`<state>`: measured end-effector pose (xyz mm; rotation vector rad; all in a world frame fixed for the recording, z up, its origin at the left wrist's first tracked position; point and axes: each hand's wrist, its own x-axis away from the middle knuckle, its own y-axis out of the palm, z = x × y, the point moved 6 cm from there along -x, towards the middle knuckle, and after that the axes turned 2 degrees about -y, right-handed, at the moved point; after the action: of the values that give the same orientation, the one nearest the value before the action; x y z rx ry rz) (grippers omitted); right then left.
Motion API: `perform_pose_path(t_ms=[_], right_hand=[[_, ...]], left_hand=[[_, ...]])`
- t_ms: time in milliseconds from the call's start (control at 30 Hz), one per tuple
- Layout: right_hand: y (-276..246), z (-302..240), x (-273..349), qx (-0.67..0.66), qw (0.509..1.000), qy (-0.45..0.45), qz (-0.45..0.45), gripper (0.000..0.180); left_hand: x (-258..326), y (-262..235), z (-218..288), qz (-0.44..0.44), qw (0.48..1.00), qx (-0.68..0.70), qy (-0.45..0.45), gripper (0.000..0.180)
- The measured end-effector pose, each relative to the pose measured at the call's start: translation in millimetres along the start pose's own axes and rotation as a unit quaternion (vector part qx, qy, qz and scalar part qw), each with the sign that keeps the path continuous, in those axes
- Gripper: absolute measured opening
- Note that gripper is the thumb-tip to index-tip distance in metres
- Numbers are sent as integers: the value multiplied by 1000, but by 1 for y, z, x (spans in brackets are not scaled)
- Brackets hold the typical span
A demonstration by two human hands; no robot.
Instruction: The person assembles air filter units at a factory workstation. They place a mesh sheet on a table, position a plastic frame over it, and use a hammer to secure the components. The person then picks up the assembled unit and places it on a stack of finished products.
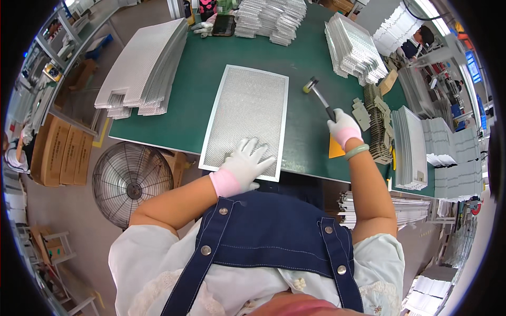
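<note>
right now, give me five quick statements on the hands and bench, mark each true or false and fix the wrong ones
1. The gloved right hand grips a hammer by its handle. True.
2. The gloved left hand is closed around a screwdriver. False: it lies spread on the framed mesh panel.
3. The hammer's head rests on the framed mesh panel. False: it is apart from the panel, to its right.
4. A round wire-caged fan stands to the left of the person, off the green table. True.
5. The dark phone lies by the right hand. False: it lies toward the table's far edge, beside a stack of mesh sheets.
</note>
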<state>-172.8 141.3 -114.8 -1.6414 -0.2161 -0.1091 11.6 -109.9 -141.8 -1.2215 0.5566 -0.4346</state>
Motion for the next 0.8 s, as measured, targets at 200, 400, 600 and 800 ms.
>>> perform_pose_path(t_ms=[200,400,600,800], right_hand=[[-10,-37,-13,-50,994,-42,91,34],[-1,-55,-32,21,996,-52,66,34],[15,-14,4,-23,995,-21,97,42],[38,0,78,-114,983,-105,102,46]], left_hand=[[6,21,-10,13,999,-31,-10,69],[6,24,-12,31,999,-41,2,61],[-20,-2,-14,55,998,-11,19,63],[-72,24,-57,65,996,-55,-39,77]])
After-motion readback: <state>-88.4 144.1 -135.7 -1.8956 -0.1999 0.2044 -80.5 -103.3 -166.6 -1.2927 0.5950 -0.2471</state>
